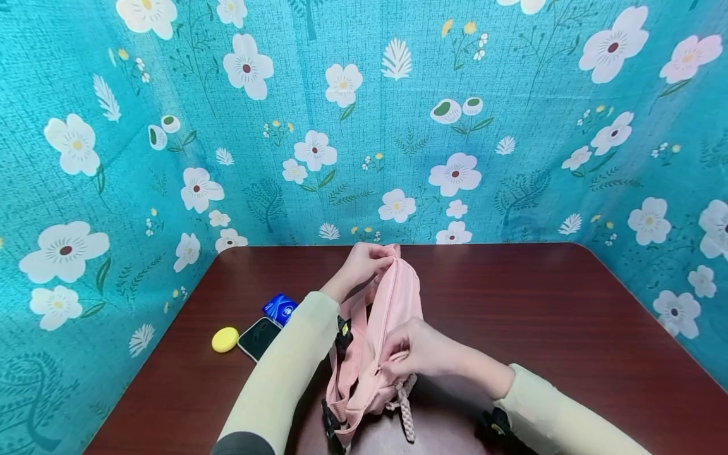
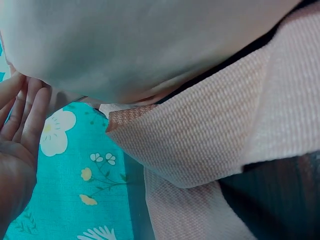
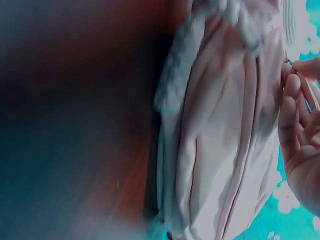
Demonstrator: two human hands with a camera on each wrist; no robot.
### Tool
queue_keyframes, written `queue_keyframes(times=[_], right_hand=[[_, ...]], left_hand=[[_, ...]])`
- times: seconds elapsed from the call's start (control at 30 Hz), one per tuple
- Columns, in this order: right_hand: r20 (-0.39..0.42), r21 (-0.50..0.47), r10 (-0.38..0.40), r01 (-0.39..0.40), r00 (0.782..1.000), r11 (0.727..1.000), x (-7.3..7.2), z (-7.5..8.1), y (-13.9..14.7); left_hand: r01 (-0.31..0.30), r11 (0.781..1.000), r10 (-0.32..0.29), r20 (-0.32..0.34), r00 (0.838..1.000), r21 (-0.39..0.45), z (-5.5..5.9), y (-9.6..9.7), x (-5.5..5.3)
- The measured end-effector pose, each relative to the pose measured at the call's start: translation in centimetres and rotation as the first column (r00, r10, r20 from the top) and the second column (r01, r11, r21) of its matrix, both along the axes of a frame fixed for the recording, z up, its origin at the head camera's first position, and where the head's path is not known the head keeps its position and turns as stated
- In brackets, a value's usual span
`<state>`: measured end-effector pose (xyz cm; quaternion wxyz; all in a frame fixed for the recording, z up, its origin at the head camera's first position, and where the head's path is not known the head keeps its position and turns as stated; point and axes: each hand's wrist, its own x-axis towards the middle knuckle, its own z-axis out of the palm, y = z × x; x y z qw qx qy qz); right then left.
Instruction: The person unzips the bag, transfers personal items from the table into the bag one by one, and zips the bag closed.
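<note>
A pink waist bag (image 1: 406, 291) stands on the table, its long zipper (image 1: 388, 309) running along the top. At the bag's far end, my left hand (image 1: 361, 264) pinches the fabric beside the zipper. The thumb and fingers of my right hand (image 1: 423, 347) pinch the zipper pull near the close end; the right wrist view shows the fingertips on a small metal piece (image 3: 288, 62). A woven pink strap (image 1: 357, 338) hangs along the left side, with a black buckle (image 1: 330, 420) at the near end. Below the right hand dangles a braided cord (image 1: 406, 414).
Left of the bag, a phone (image 1: 258, 338) lies on the dark red-brown table (image 1: 512, 303), partly behind the left sleeve. Around it are a blue packet (image 1: 280, 308) and a round yellow object (image 1: 225, 339). A flowered turquoise curtain (image 1: 364, 164) hangs behind the table and along its sides.
</note>
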<state>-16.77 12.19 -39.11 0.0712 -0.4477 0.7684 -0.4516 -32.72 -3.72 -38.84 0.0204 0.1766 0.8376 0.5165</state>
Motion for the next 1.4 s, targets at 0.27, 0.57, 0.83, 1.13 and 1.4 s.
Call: queue_keyframes(times=[0.27, 0.57, 0.83, 1.13, 1.4], right_hand=[[0.103, -0.011, 0.024, -0.023, 0.994, 1.000, 1.2, 0.3, -0.5], [0.099, 0.006, 0.048, -0.048, 0.994, 0.999, 1.1, 0.0, -0.6], [0.082, 0.037, 0.115, -0.119, 0.990, 0.992, 0.8, 0.0, -0.8], [0.029, 0.016, 0.100, -0.101, 0.995, 0.995, 0.2, 0.6, 0.2], [0.003, 0.005, -0.054, 0.054, 0.999, 0.999, -0.9, 0.4, 2.3]], left_hand=[[-0.018, 0.999, 0.018, -0.021, 1.000, -0.030, 0.0, 0.0, 0.2], [-0.009, 0.998, 0.008, -0.027, 1.000, -0.055, -0.2, 0.0, 0.1], [-0.027, 0.998, 0.025, -0.030, 0.999, -0.055, -0.4, -0.2, 0.1], [-0.015, 1.000, 0.015, -0.022, 1.000, 0.003, -0.4, -0.4, 0.2], [0.012, 0.998, -0.013, 0.016, 1.000, 0.061, -0.7, -0.8, 0.1]])
